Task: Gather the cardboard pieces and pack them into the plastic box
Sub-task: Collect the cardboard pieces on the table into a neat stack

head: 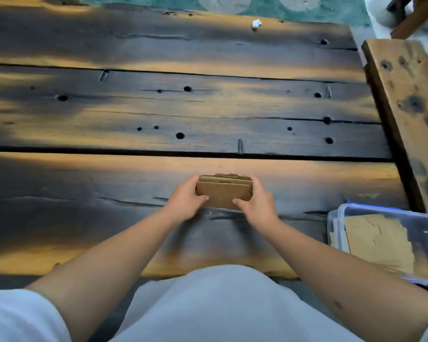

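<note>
**Squaring up the stack before it goes in the box**

Both hands are on a small stack of cardboard pieces, standing on edge on the dark plank worktop just below centre of view. Left hand clamps the left end, right hand the right end, fingers curled closed around the stack with thumbs across the near face. Looks to me like the pieces are being pressed together from both sides so the edges line up and the bundle moves as one.

The plastic box sits open at about 4 o'clock from the stack, near the worktop's front edge, with some cardboard already lying flat inside. Parked on the right-hand side, so it's a short swing over. No loose pieces visible elsewhere on the planks, so probably near the end.
</note>
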### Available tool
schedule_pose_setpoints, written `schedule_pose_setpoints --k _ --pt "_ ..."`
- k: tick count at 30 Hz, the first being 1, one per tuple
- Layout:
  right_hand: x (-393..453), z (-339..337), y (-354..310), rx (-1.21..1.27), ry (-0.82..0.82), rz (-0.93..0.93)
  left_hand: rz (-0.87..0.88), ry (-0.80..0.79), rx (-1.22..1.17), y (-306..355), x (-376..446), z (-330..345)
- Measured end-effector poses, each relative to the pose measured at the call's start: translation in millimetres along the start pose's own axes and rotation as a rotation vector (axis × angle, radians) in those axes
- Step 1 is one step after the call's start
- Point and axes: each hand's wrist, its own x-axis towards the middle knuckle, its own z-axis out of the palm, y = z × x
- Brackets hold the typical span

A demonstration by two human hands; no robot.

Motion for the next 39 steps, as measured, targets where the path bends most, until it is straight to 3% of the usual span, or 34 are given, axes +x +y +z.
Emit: schedule_pose_setpoints --k 11,21,27,32,39 --pt "-46.6 15.0 39.7 -0.089 -0.037 -0.058 -0.034 0.072 -0.025 -21.0 -57.4 38.1" --pt "-53.1 15.8 41.8 -0.115 -0.116 0.0 -0.122 -0.127 0.037 -28.6 -61.7 44.1" --pt "-57.3 10.7 41.0 -0.038 -0.133 -0.017 -0.098 -0.089 -0.037 -28.0 -66.6 43.0" --pt "-58.1 5.9 42.1 -0.031 -0.149 0.007 -0.059 -0.053 0.055 -26.7 -61.3 42.8" --pt "-65.5 -9.1 38.2 0.193 -0.152 -0.007 -0.079 -0.059 0.02 -33.6 -60.2 43.4"
